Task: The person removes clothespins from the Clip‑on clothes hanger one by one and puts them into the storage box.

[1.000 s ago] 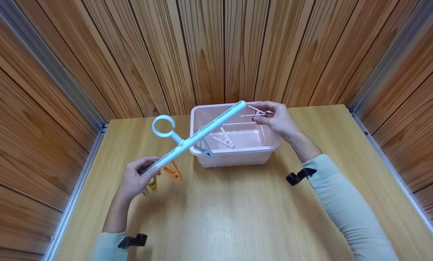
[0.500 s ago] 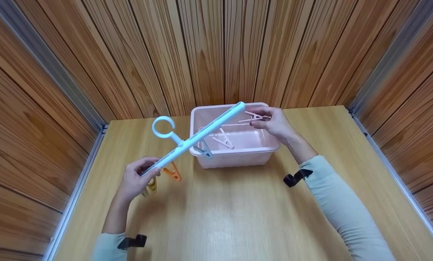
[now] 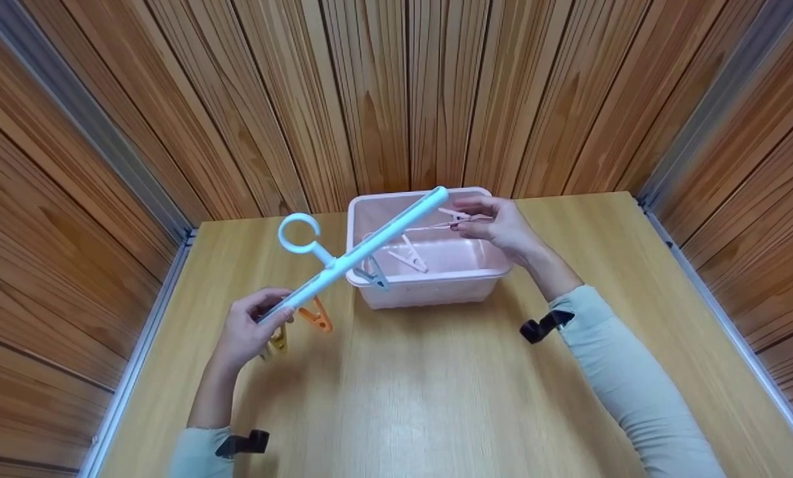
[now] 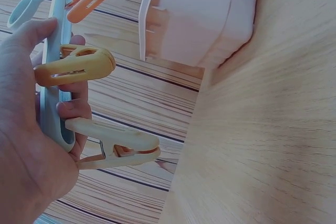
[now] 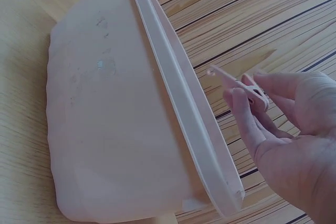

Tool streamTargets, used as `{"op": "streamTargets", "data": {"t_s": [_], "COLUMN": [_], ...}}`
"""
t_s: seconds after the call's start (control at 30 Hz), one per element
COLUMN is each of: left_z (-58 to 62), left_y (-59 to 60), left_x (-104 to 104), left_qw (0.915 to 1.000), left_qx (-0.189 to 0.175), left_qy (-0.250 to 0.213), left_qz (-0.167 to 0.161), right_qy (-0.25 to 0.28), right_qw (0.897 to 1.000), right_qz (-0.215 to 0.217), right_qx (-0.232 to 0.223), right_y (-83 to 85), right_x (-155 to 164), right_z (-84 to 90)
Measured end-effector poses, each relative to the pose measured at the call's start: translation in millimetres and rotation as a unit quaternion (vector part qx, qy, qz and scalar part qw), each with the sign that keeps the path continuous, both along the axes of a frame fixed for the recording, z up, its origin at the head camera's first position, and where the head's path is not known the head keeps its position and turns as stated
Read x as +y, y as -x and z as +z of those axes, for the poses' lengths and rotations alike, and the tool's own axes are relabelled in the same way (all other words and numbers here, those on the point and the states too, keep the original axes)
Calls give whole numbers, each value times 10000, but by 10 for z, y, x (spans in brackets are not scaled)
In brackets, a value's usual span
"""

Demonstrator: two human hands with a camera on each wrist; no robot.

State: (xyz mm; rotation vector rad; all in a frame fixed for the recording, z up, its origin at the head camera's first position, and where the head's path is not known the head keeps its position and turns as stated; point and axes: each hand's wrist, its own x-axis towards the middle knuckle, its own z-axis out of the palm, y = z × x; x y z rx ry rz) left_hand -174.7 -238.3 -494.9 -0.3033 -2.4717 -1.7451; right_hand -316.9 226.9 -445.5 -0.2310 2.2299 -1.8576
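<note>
My left hand (image 3: 253, 325) grips the lower end of a light blue clothes hanger (image 3: 363, 249), which slants up to the right over the bin with its hook to the left. An orange clothespin (image 3: 316, 317), a yellow clothespin (image 4: 79, 66), a cream clothespin (image 4: 121, 137) and a blue clothespin (image 3: 375, 274) hang along the bar. Above the right side of the bin, my right hand (image 3: 496, 229) pinches a pink clothespin (image 5: 253, 93) between thumb and fingers, close to the hanger's upper end but apart from it.
A pink plastic bin (image 3: 432, 292) stands at the back of the wooden table (image 3: 396, 392), near the plank wall (image 3: 389, 93). Another pink clothespin (image 3: 413, 257) shows inside it. Plank walls with metal rails close off both sides.
My right hand has come slightly down and to the left, and the pink clothespin has turned in its fingers. The left hand and the hanger have hardly moved.
</note>
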Motion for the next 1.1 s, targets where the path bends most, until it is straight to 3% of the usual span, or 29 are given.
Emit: {"op": "streamTargets", "data": {"t_s": [0.37,0.67,1.1], "left_z": [31,75,280], "left_y": [-15,38,216], "left_x": [2,-4,44], "left_qw": [9998,9996,9997], "left_qx": [83,251,132], "left_qy": [-141,-90,198], "left_qz": [-108,-107,3], "right_qy": [-96,-122,894], "right_qw": [9998,9997,9956], "right_qz": [160,170,127], "right_qx": [5,91,245], "right_y": [-34,-62,-143], "right_x": [9,43,103], "right_z": [-1,-1,-72]}}
